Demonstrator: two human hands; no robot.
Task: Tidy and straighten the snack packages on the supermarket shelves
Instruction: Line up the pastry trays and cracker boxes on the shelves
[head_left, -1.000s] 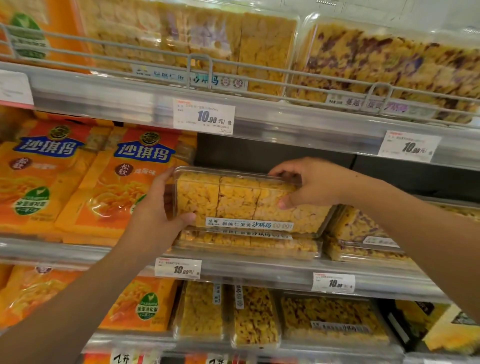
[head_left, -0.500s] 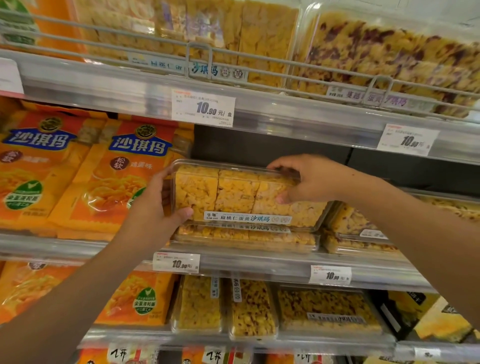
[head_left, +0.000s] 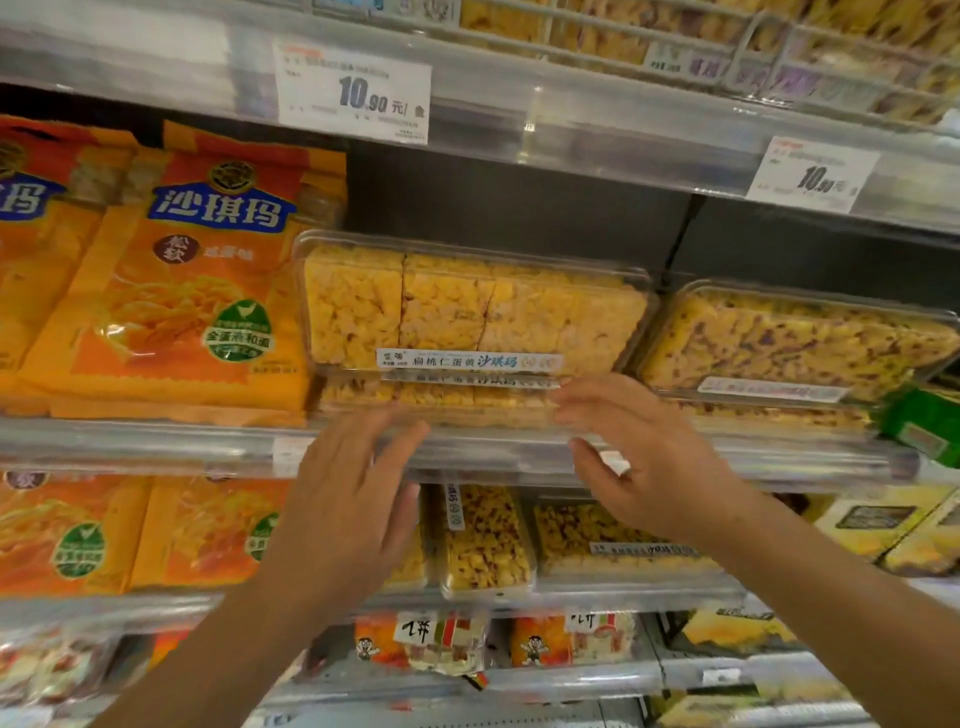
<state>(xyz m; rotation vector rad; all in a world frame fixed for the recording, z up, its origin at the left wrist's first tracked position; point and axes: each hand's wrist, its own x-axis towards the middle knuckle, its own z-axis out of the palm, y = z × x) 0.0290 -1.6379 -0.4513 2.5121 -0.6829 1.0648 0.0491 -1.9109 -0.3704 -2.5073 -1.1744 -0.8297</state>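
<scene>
A clear plastic box of yellow sachima (head_left: 467, 306) rests on a second, similar box (head_left: 441, 397) on the middle shelf. Both of my hands hover in front of that shelf's edge, below the stack, and touch neither box. My left hand (head_left: 343, 509) is open with fingers spread. My right hand (head_left: 644, 462) is open too, its fingertips close to the lower box's right front corner.
Orange sachima bags (head_left: 182, 280) stand to the left of the stack. A clear box of purple-flecked sachima (head_left: 779, 343) lies to its right, with a green pack (head_left: 924, 426) beyond. The shelf rail (head_left: 156, 441) carries price tags. Lower shelves hold more boxes (head_left: 488, 540) and bags.
Both hands have let go of the top box and dropped back to the shelf edge. The box now lies on the lower one. The camera has moved closer and tilted down.
</scene>
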